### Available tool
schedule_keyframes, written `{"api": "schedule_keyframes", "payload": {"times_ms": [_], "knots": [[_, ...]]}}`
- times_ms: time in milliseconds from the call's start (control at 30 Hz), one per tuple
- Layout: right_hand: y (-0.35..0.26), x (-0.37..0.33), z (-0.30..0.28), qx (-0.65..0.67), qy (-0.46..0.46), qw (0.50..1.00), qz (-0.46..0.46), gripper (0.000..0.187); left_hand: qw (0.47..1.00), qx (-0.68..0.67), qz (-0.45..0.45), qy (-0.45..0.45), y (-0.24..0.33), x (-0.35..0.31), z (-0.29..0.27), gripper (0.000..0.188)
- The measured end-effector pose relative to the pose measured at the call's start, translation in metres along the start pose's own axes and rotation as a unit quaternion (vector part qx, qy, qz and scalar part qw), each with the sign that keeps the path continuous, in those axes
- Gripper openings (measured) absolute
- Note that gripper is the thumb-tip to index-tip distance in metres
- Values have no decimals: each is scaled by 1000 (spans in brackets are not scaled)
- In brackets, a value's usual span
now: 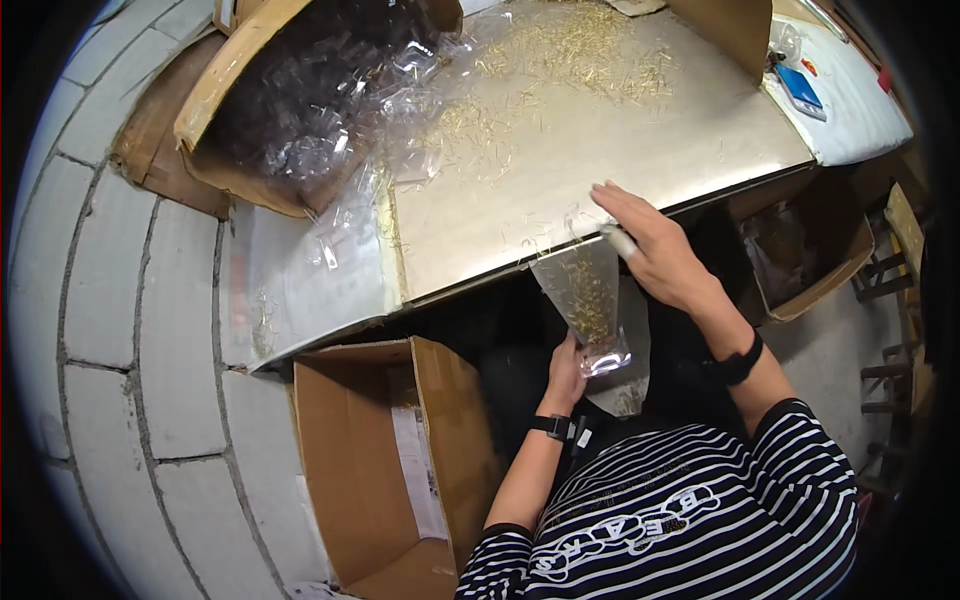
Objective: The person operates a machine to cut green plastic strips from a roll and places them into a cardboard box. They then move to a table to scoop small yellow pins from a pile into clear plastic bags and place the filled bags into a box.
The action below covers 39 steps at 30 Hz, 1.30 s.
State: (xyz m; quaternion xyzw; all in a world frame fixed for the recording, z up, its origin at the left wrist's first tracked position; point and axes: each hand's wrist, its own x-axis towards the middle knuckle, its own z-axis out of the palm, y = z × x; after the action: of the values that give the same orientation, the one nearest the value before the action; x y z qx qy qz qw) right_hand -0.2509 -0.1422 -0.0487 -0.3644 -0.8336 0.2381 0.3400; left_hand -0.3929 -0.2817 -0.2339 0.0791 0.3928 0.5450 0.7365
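At the table's front edge hangs a translucent funnel-shaped plastic sleeve [578, 285] with many small gold-coloured metal pins inside. Under its narrow lower end is a small clear plastic box [606, 360], shining in the light. My left hand [566, 374] is closed around the box's left side; its fingertips are partly hidden. My right hand [652, 245] is beside the sleeve's top at the table edge, fingers stretched out flat, one wrapped in white. A few loose pins and a clear plastic piece [572, 218] lie on the edge near those fingers.
More gold pins [580, 55] are spread over the table [560, 160]. At the back left, a tipped cardboard box [200, 110] spills clear plastic boxes [320, 150]. An open carton [345, 460] stands below on the left, another [815, 270] at right. A blue device [800, 92] lies back right.
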Motion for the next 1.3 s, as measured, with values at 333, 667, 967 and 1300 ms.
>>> {"api": "schedule_keyframes", "payload": {"times_ms": [333, 667, 967, 1300], "knots": [[10, -65, -7, 98, -104, 987, 69, 29, 999, 51, 4, 20, -7, 0, -9, 45], [9, -116, 61, 132, -328, 934, -52, 46, 995, 90, 21, 30, -9, -25, -11, 35], [-13, -91, 40, 53, -167, 981, -80, 49, 997, -4, 76, -5, 39, -60, 30, 29], [-30, -83, 48, -60, -165, 969, -173, 48, 973, 17, 217, 76, 54, -54, 49, 20]]}}
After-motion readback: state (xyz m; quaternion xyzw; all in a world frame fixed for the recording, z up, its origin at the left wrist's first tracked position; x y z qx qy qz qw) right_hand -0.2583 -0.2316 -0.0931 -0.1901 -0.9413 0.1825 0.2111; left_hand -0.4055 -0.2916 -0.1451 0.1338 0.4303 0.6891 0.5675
